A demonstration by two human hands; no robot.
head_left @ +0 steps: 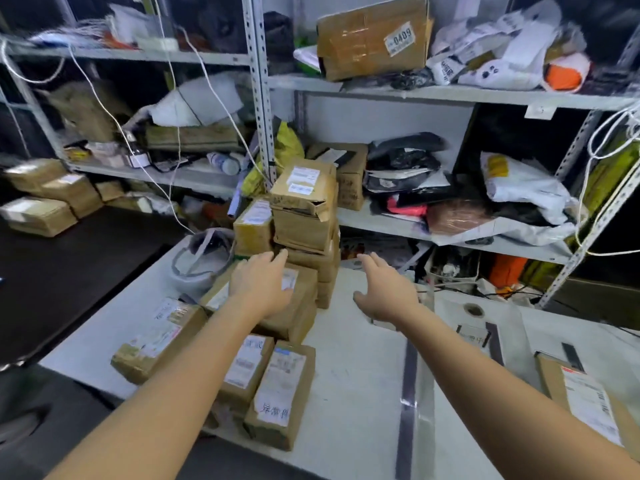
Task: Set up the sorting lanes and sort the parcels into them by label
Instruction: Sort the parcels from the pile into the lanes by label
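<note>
Shelving (258,98): metal racks across the back, crammed with bags, cartons and cords. Motion blur hides most detail.

Table (346,358): white top. Its near edge is covered by both forearms and its right side runs out of frame. The left edge drops to a dark floor. Bare surface lies open between the parcels and the long tape strip (410,375), and again to the right of that strip.

Stack of parcels (304,209): brown cartons piled at the far left of the table, top flap torn, labels too blurred to read.

Front parcels (284,393): several flat cartons lying at the near left, partly hidden by the left arm. One has handwriting that cannot be made out.

Lone parcel (585,400): at the right edge, cut off by the frame.

Left hand (263,282): fingers straight, over a low carton (301,306) at the foot of the stack. Whether it touches the carton cannot be told.

Right hand (388,292): fingers spread, holding nothing, above bare table just right of the stack and well apart from the left hand.

Tape roll (473,310): small, beyond the strips.
</note>
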